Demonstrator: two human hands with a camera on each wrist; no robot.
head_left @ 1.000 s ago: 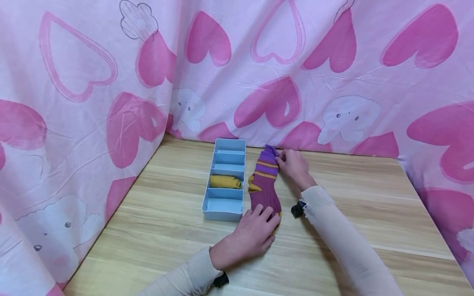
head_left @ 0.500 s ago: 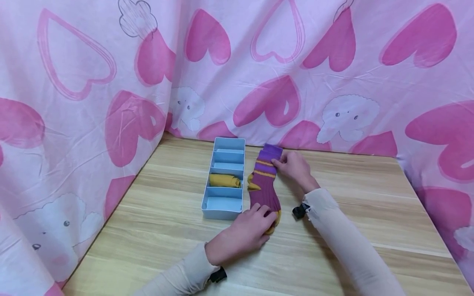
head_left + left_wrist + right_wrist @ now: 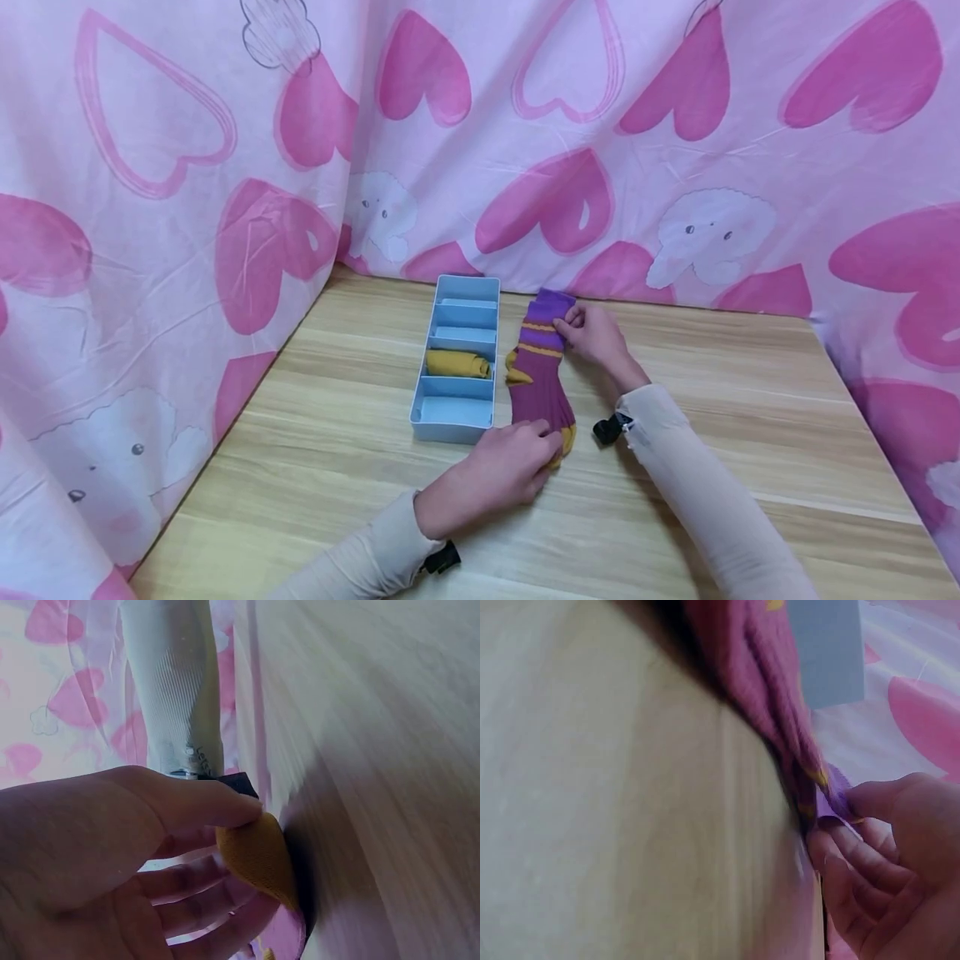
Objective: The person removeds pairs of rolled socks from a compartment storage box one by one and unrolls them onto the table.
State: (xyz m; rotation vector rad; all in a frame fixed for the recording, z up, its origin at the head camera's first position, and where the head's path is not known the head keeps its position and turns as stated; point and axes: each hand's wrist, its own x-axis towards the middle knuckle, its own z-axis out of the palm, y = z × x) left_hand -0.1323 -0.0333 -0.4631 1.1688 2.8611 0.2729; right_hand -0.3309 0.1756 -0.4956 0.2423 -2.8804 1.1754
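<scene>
A pair of purple and maroon socks (image 3: 542, 387) lies lengthwise on the wooden table, one laid over the other, with mustard stripes, heels and toes. At the near end, my left hand (image 3: 513, 462) holds the toe part; in the left wrist view its thumb presses the mustard toe (image 3: 256, 855) with the fingers behind it. My right hand (image 3: 596, 337) pinches the right edge of the striped cuffs, and the right wrist view shows thumb and fingers around the purple fabric (image 3: 837, 796). To the left, a rolled mustard sock (image 3: 456, 363) lies in one compartment of a blue divided box (image 3: 453, 433).
The box stands close beside the socks, its other compartments bare. Pink heart-patterned cloth (image 3: 420, 192) hangs behind and on both sides of the wooden table (image 3: 337, 467). A black wrist strap piece (image 3: 609, 429) sits at the right cuff.
The purple cuffs, bunched earlier, now lie flatter and wider. My right hand has slid slightly down the cuff edge. My left hand stays at the toes, its fingers drawn in more.
</scene>
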